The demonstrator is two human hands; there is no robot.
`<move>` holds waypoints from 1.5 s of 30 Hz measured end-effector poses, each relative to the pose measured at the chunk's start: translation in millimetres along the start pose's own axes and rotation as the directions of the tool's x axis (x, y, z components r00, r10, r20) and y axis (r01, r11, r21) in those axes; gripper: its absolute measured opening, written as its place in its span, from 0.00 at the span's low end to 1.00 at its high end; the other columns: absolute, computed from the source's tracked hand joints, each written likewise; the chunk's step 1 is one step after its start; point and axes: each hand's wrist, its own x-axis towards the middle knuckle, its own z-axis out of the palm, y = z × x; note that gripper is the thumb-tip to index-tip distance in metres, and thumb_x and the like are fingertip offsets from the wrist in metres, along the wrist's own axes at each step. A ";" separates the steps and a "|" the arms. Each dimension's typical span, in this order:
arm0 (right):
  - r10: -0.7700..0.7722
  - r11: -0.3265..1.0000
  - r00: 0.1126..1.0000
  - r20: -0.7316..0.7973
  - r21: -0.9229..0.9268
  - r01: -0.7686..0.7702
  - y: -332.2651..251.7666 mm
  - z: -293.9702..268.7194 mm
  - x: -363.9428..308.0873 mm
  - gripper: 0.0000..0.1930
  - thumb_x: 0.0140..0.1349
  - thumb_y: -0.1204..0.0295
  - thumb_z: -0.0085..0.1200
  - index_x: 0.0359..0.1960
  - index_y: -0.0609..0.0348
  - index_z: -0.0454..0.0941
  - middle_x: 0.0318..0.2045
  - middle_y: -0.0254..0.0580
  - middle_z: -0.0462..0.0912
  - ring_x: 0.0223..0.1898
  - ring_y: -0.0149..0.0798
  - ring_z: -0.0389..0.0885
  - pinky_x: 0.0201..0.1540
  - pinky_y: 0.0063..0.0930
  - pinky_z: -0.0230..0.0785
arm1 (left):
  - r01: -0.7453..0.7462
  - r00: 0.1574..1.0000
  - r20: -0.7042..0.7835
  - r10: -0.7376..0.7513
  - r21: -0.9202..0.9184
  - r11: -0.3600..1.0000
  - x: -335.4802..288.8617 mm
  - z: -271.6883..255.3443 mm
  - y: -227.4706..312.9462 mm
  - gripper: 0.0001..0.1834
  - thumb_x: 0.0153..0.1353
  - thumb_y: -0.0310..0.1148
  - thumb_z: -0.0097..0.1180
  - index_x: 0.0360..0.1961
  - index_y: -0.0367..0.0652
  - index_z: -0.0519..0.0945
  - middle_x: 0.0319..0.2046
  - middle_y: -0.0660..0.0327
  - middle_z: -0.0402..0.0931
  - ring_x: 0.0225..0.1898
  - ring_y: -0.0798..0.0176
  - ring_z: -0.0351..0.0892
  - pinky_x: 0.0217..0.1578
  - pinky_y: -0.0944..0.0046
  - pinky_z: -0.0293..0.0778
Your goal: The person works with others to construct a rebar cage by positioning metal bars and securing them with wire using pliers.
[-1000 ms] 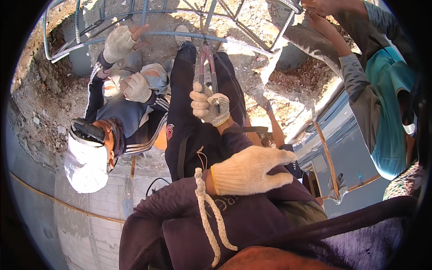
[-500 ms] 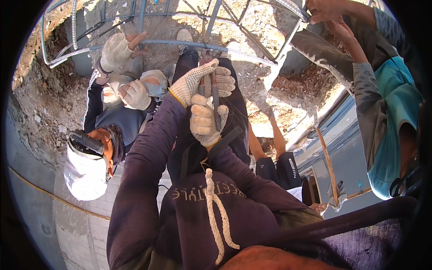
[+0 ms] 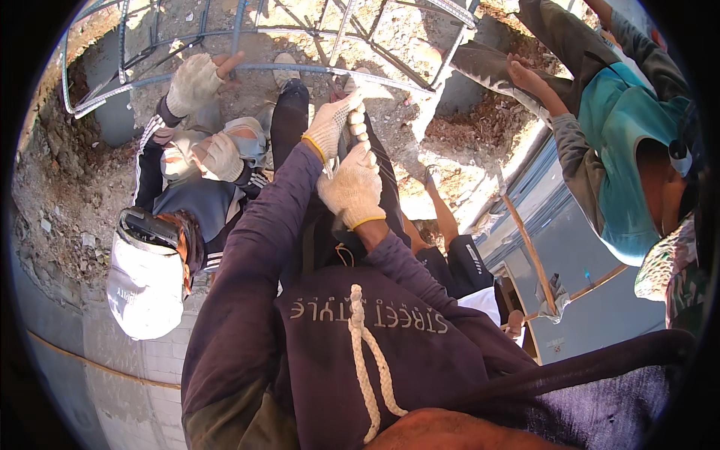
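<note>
Both my hands wear cream knitted gloves with yellow cuffs and meet in front of my thighs. My left hand (image 3: 331,126) is closed around the upper part of a dark hand tool, which looks like a pair of long-handled pincers (image 3: 343,142). Directly below it, my right hand (image 3: 352,184) closes round the lower part, its back turned up. Most of the tool is hidden by the gloves. Beyond my hands curves a frame of ribbed steel bars (image 3: 300,67).
On the left crouches a co-worker with a white cap (image 3: 142,292) and a gloved hand (image 3: 193,84) near the bars. Another in a teal top (image 3: 622,142) is at the right, with a bare hand (image 3: 529,79) held out. A wooden pole (image 3: 529,251) leans at the right above rubble ground.
My right hand has turned from palm up to back up and wraps the tool. My left hand's fingers have closed. The right co-worker's hand has come off the bars.
</note>
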 end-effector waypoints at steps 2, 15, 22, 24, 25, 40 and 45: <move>0.025 0.982 1.000 -0.017 0.190 -0.021 13.3 28.2 8.1 0.39 0.58 0.61 0.61 0.65 0.75 0.59 0.45 0.64 0.80 0.45 0.61 0.83 0.48 0.49 0.75 | -0.075 0.992 -0.096 0.085 0.102 0.992 9.3 -13.2 -8.2 0.16 0.68 0.45 0.61 0.28 0.48 0.75 0.17 0.71 0.65 0.17 0.69 0.66 0.22 0.62 0.69; -0.913 -0.402 0.403 -0.053 -0.035 -0.915 61.3 118.9 36.8 0.22 0.66 0.53 0.58 0.51 0.58 0.76 0.23 0.30 0.68 0.18 0.29 0.68 0.19 0.27 0.64 | -0.068 0.944 -0.258 0.204 0.456 0.887 -11.0 -4.2 4.8 0.20 0.64 0.45 0.64 0.45 0.40 0.78 0.25 0.66 0.76 0.25 0.71 0.76 0.25 0.69 0.72; -0.396 0.398 0.867 0.304 0.907 -0.137 81.0 32.7 37.0 0.21 0.57 0.68 0.69 0.47 0.67 0.75 0.34 0.44 0.83 0.33 0.31 0.81 0.33 0.30 0.77 | 0.085 0.611 -0.384 0.693 0.902 0.424 16.5 1.5 -20.7 0.25 0.67 0.50 0.50 0.43 0.33 0.79 0.40 0.36 0.82 0.47 0.33 0.81 0.49 0.47 0.74; -0.273 0.447 0.910 0.312 0.879 -0.167 76.5 54.8 46.9 0.21 0.57 0.67 0.69 0.45 0.68 0.75 0.32 0.42 0.83 0.31 0.28 0.80 0.31 0.29 0.76 | 0.172 0.555 -0.411 0.723 0.907 0.384 16.8 21.6 -27.1 0.25 0.67 0.49 0.50 0.44 0.33 0.80 0.41 0.37 0.82 0.49 0.34 0.80 0.50 0.47 0.75; -0.210 0.636 0.926 0.315 0.763 -0.116 73.2 62.7 57.1 0.18 0.57 0.68 0.68 0.42 0.66 0.75 0.30 0.39 0.84 0.28 0.29 0.80 0.27 0.28 0.74 | 0.219 0.509 -0.456 0.730 0.889 0.403 17.5 28.9 -25.0 0.28 0.64 0.51 0.54 0.44 0.31 0.79 0.42 0.36 0.82 0.49 0.34 0.81 0.50 0.47 0.75; -0.677 0.250 0.515 0.525 0.823 -0.511 144.3 -94.0 -46.6 0.14 0.63 0.67 0.64 0.40 0.66 0.78 0.25 0.41 0.80 0.22 0.37 0.82 0.25 0.30 0.77 | -0.429 0.667 0.084 0.740 0.855 0.290 -143.9 113.2 -70.0 0.42 0.56 0.50 0.70 0.65 0.37 0.69 0.44 0.52 0.82 0.43 0.62 0.81 0.43 0.62 0.78; -0.891 0.189 0.323 0.319 0.907 -0.375 139.3 -154.3 -100.3 0.17 0.62 0.63 0.65 0.40 0.67 0.78 0.26 0.42 0.80 0.24 0.39 0.82 0.26 0.32 0.78 | -0.569 0.603 0.332 0.726 0.816 0.099 -221.1 150.0 -72.7 0.27 0.64 0.48 0.62 0.54 0.36 0.78 0.47 0.53 0.81 0.49 0.58 0.81 0.53 0.60 0.73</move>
